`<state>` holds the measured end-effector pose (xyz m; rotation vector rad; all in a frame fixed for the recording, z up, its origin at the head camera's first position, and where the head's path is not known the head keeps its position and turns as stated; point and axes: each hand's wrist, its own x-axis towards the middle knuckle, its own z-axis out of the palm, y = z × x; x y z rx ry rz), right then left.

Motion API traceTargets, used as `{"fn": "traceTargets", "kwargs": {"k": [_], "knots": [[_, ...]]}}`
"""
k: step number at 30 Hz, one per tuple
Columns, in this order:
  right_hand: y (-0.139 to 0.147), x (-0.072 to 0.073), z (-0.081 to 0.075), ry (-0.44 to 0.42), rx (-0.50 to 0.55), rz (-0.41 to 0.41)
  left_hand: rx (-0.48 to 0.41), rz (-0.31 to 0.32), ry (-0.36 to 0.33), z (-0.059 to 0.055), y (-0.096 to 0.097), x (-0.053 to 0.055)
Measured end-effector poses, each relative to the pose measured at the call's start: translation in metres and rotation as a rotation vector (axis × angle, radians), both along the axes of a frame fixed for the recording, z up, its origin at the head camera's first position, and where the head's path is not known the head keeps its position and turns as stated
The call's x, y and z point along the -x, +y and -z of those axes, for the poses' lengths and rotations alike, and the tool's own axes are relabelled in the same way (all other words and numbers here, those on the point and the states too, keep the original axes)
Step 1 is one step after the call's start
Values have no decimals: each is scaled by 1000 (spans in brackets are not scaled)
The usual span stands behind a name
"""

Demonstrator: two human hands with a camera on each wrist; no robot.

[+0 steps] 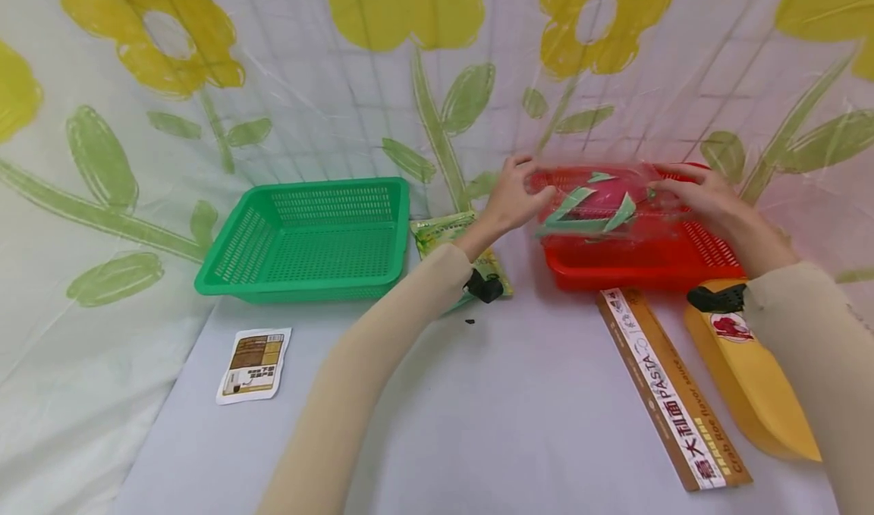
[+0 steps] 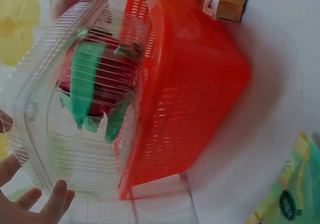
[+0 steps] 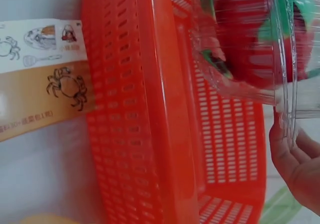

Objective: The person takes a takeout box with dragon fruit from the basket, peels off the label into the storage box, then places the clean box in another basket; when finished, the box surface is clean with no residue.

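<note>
Both hands hold a clear plastic clamshell box (image 2: 85, 169) over the red basket (image 1: 614, 276). Inside it lies a red dragon fruit (image 2: 107, 69) with green leafy scales. At the box's left end, my left hand (image 1: 508, 196) has its thumb and fingers spread round the edge. The fingers of my right hand (image 1: 710, 196) pinch the rim at the other end, seen also in the right wrist view. In the left wrist view the box tilts beside the basket's wall.
A green basket (image 1: 300, 291) stands to the left, with a green-yellow packet (image 1: 440, 230) beside it. A white sachet (image 1: 256, 365) lies front left. In front of the red basket lie a long pasta box (image 1: 669, 394) and a yellow container (image 1: 758, 378). A flowered sheet (image 1: 293, 120) hangs behind.
</note>
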<state>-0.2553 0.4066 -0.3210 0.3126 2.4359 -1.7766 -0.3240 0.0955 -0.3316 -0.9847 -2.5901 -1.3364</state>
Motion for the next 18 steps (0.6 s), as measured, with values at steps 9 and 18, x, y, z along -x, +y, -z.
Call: {"fn": "traceTargets", "kwargs": {"k": [9,18], "knots": [[16,-1,3,-33,4,16,123,-9,-50,-11,26,5],[24,-4,14,-123,-123,49,117,4,-77,2,38,4]]}}
